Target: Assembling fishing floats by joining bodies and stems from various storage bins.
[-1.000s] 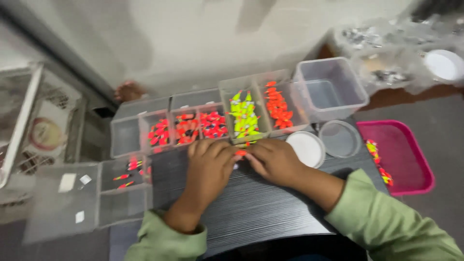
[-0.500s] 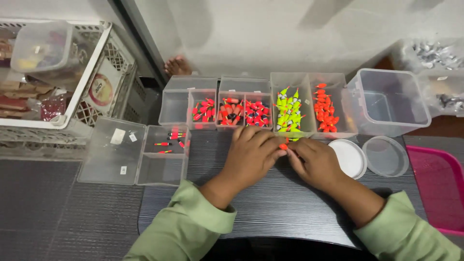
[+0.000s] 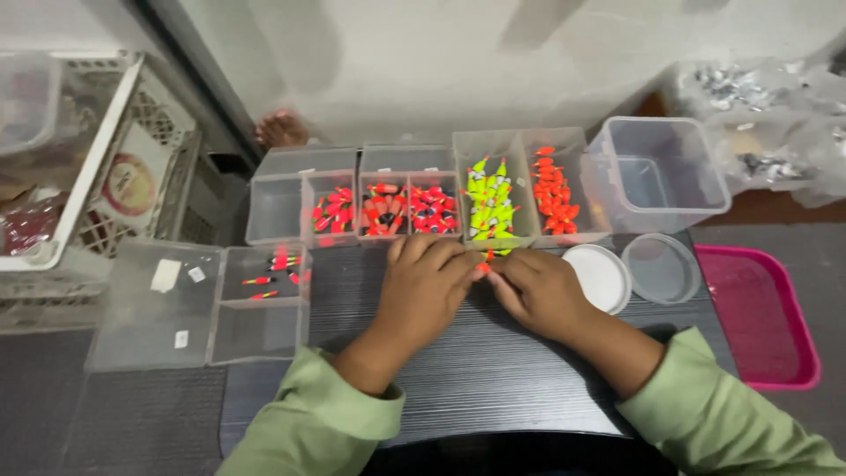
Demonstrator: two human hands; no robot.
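My left hand (image 3: 426, 284) and my right hand (image 3: 539, 288) meet fingertip to fingertip over the dark ribbed tabletop (image 3: 458, 370), pinching a small orange float (image 3: 483, 266) between them. Just beyond the fingers stands a row of clear plastic boxes: one with yellow-green floats (image 3: 490, 203), one with orange floats (image 3: 552, 196), and divided ones with red and black floats (image 3: 388, 210). How much of the small float each hand grips is hidden by the fingers.
An open clear case (image 3: 264, 301) with a few red floats lies at the left, its lid (image 3: 154, 304) flat beside it. A large empty clear tub (image 3: 661, 172), a white lid (image 3: 599, 276), a clear lid (image 3: 661, 267) and a pink tray (image 3: 762, 313) lie to the right. A white crate (image 3: 115, 159) stands far left.
The view has swung to the right and steadied. Both hands stay pressed together at the same spot in front of the yellow-green floats.
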